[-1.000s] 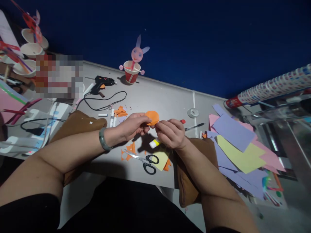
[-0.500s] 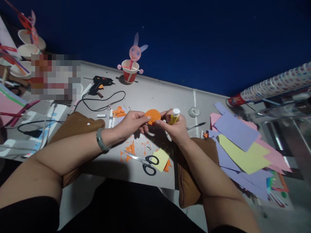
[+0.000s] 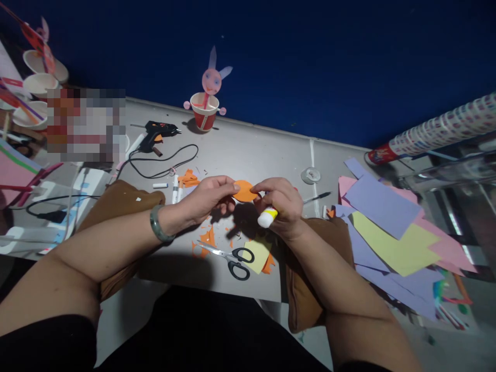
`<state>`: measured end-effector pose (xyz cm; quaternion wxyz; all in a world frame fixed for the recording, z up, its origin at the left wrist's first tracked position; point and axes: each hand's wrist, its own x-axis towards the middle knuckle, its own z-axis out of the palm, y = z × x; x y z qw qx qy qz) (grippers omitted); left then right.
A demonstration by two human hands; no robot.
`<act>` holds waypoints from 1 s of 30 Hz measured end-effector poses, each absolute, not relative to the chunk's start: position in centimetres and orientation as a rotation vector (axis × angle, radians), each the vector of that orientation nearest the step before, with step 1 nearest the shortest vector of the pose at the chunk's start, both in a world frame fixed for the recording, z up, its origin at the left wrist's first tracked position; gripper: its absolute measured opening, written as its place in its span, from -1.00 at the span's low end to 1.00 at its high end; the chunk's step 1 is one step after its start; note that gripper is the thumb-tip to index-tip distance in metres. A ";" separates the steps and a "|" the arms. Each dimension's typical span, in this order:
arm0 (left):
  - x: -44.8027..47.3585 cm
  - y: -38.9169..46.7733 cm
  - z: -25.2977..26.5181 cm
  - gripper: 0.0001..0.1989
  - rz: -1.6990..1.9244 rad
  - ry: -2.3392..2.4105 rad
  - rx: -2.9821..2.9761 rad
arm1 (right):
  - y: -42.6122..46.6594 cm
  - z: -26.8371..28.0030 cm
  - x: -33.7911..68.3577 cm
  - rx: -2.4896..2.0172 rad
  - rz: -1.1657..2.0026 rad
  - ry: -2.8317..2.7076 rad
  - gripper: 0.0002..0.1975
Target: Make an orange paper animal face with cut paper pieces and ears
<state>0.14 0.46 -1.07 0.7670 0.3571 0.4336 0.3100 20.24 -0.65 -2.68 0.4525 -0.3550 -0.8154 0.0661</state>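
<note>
An orange paper disc (image 3: 245, 191) is pinched at its left edge by my left hand (image 3: 215, 196), thumb on top. My right hand (image 3: 282, 201) is wrapped round what looks like a yellow glue stick (image 3: 268, 216), its white end pointing down and toward me. The fingertips of that same hand touch the disc's right edge. Below the hands, scissors (image 3: 225, 253) with black handles lie on the table, partly over a yellow paper piece (image 3: 259, 254). Orange paper scraps (image 3: 208, 241) are scattered around the blades.
A rabbit figure in a red cup (image 3: 204, 114) stands at the back. The black glue gun (image 3: 157, 135) with its cord lies to the left. Coloured paper sheets (image 3: 382, 204) pile up on the right, before a long stack of paper cups (image 3: 434, 129). Brown cushions (image 3: 124, 204) lie under both forearms.
My right hand has turned over, so the glue stick's white end now points down toward me instead of up. The disc has tilted and looks flatter, with my right fingertips at its edge.
</note>
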 end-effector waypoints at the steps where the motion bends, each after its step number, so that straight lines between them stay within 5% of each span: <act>1: 0.1 0.5 -1.0 -0.89 0.681 0.963 0.790 | -0.6 -2.6 20.2 -0.884 0.185 -2.003 -0.71; 15: 0.1 0.4 -1.3 -0.83 0.800 0.984 0.901 | 0.2 -2.8 19.7 -1.074 1.112 -1.339 -0.56; 26: 0.4 0.8 -1.4 -0.63 0.831 1.007 0.776 | 0.2 -2.3 19.5 -1.121 1.145 -1.309 -0.44; 30: 0.1 0.5 -1.8 -0.84 0.816 0.960 0.894 | 0.2 -2.4 19.5 -1.139 1.123 -1.316 -0.44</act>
